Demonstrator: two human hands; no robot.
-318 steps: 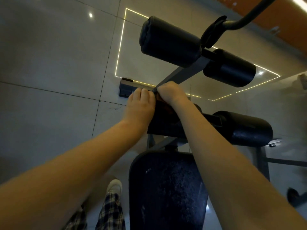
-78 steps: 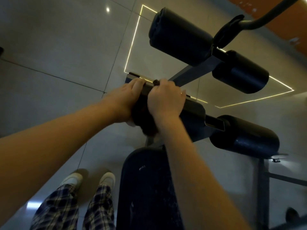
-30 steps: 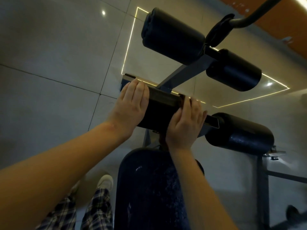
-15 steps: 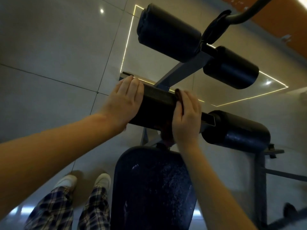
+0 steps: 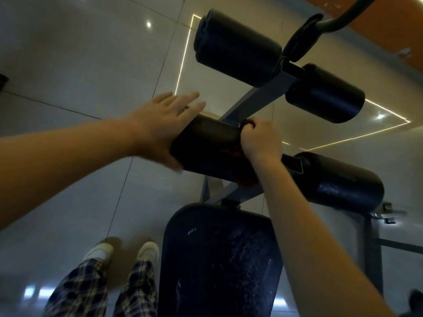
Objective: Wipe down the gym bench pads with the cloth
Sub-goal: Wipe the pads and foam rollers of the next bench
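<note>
The near left roller pad [image 5: 207, 144] is a black cylinder on the bench frame. My left hand [image 5: 163, 126] lies flat against its left end, fingers spread. My right hand [image 5: 259, 139] is curled around the pad's right end, gripping a dark reddish cloth [image 5: 246, 177]; only small bits of the cloth show above and below my fingers. The near right roller pad [image 5: 338, 181] sits beyond my right wrist. Two far roller pads [image 5: 235, 48] [image 5: 325, 93] stand higher up. The black seat pad [image 5: 219, 259] is below, scuffed and speckled.
A grey metal frame bar [image 5: 258, 97] runs between the roller pairs. A curved black handle [image 5: 329, 21] rises at the top right. Glossy floor tiles [image 5: 80, 53] reflect lights. My checked trousers and white shoes [image 5: 146, 250] stand left of the seat. A steel upright [image 5: 373, 248] is at right.
My left hand has slid off the top of the near left roller to its left end and opened flat. My right hand has closed tighter around the roller's right end with the cloth.
</note>
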